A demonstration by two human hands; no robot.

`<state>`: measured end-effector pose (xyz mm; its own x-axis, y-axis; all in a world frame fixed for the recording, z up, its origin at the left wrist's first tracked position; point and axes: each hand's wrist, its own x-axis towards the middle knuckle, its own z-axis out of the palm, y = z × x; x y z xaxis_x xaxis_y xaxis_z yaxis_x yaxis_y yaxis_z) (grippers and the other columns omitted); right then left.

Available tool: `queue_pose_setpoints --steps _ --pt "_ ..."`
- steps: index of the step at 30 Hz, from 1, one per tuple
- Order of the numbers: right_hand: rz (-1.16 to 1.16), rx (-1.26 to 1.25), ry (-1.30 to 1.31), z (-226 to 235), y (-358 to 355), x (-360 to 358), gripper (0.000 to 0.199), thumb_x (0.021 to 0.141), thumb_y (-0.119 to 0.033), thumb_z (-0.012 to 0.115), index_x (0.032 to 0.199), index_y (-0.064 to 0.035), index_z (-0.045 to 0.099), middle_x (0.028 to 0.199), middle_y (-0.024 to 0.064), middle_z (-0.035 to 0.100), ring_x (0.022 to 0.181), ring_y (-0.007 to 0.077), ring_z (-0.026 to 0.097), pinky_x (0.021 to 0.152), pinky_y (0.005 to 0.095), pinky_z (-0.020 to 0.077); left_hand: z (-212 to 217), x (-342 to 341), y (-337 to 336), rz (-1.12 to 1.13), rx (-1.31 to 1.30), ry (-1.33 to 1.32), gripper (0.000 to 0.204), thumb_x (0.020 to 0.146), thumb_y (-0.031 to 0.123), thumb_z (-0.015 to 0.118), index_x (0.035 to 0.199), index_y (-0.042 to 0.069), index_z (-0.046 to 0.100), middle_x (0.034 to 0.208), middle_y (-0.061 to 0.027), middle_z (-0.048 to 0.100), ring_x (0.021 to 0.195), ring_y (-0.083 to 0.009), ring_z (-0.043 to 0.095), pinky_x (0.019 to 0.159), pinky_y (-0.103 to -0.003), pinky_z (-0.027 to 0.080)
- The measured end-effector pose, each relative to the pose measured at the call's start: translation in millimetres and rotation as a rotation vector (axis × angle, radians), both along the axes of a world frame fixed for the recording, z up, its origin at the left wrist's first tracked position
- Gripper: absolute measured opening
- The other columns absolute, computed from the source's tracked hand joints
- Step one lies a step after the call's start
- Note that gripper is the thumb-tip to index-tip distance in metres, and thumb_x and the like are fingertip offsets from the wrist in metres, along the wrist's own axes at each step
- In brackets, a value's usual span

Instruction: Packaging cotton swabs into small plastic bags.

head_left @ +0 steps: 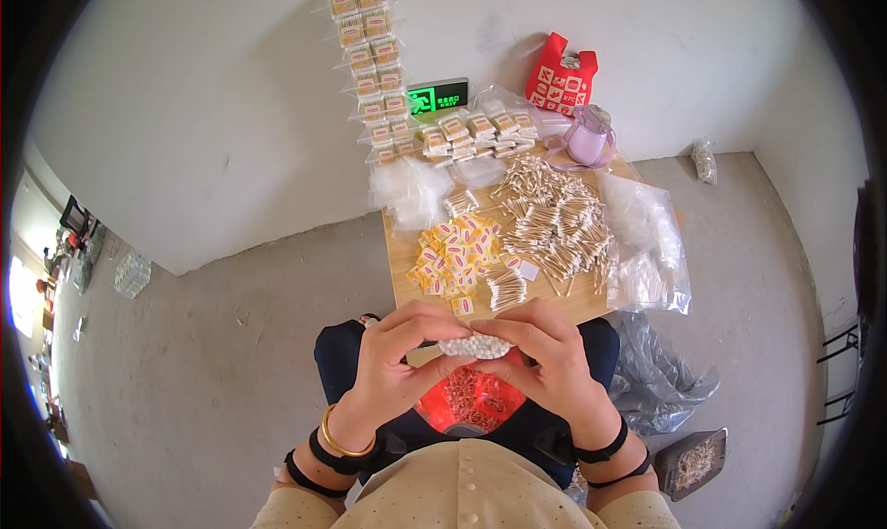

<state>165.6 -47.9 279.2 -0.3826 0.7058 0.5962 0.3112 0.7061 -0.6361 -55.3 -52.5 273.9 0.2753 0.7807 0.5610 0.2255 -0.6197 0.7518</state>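
Observation:
Between my hands, above my lap, is a bundle of cotton swabs (476,346) with its white tips facing me. My left hand (404,352) pinches the bundle's left end between thumb and fingers. The other end is gripped by my right hand (547,352) in the same way. Just beyond, on the wooden table (404,287), lie a small row of swabs (506,289) and a pile of yellow-and-white printed cards (455,255). A large heap of loose cotton swabs (554,219) spreads to the right of the cards.
Stacked packs of swabs (368,81) rise at the back left, beside more packs (476,132). Clear plastic bags lie at left (411,189) and right (647,243). A lilac bag (587,141) stands behind. Below my hands is a red bag (462,395); a bin (691,464) sits right.

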Motion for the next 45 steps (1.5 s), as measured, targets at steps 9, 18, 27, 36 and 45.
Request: queue_pose_setpoints --steps 9,18,27,36,45 --pt "0.089 0.061 0.045 -5.1 6.2 4.0 0.035 0.074 -0.006 0.080 0.108 -0.0046 0.068 0.103 0.0096 0.070 0.087 0.0302 0.064 0.076 0.0392 0.0519 17.1 5.4 -4.9 0.013 -0.004 0.037 0.035 0.072 0.001 0.087 0.104 0.006 0.074 0.101 -0.0082 0.073 0.091 -0.0229 0.073 0.078 -0.031 0.058" --pt "0.110 -0.002 0.091 -7.7 14.6 -1.5 0.037 0.078 -0.010 0.081 0.111 -0.0021 0.067 0.102 0.0108 0.069 0.089 0.0301 0.063 0.080 0.0384 0.0509 8.7 0.7 0.1 0.064 0.096 0.065 0.031 0.081 -0.002 0.081 0.110 0.002 0.071 0.106 -0.0087 0.072 0.091 -0.0189 0.072 0.081 -0.028 0.058" --pt "-0.171 -0.396 0.357 -36.4 16.8 -36.5 0.023 0.109 -0.017 0.048 0.092 -0.0015 0.048 0.075 0.0104 0.049 0.064 0.0189 0.044 0.060 0.0330 0.0392 -40.2 21.1 17.2 0.025 -0.548 -0.837 0.041 0.096 0.004 0.069 0.132 -0.001 0.050 0.120 -0.0104 0.065 0.108 -0.0155 0.065 0.090 -0.033 0.060" --pt "-0.295 -0.561 0.339 -44.0 43.9 -45.9 0.030 0.109 -0.020 0.048 0.086 -0.0010 0.050 0.066 0.0072 0.043 0.062 0.0132 0.038 0.056 0.0346 0.0345 -56.6 14.3 19.7 -0.045 -0.633 -0.691 0.051 0.097 0.006 0.069 0.142 0.001 0.044 0.123 -0.0102 0.063 0.108 -0.0152 0.067 0.089 -0.031 0.060" --pt "-0.256 -0.464 0.015 -91.3 43.4 -51.0 0.034 0.109 -0.027 0.048 0.089 -0.0015 0.057 0.069 0.0023 0.052 0.064 0.0099 0.045 0.059 0.0308 0.0376 -118.5 10.6 31.8 0.058 -0.869 -0.795 0.029 0.106 0.034 0.058 0.111 0.007 0.049 0.087 -0.0036 0.068 0.071 -0.0103 0.067 0.057 -0.027 0.053"
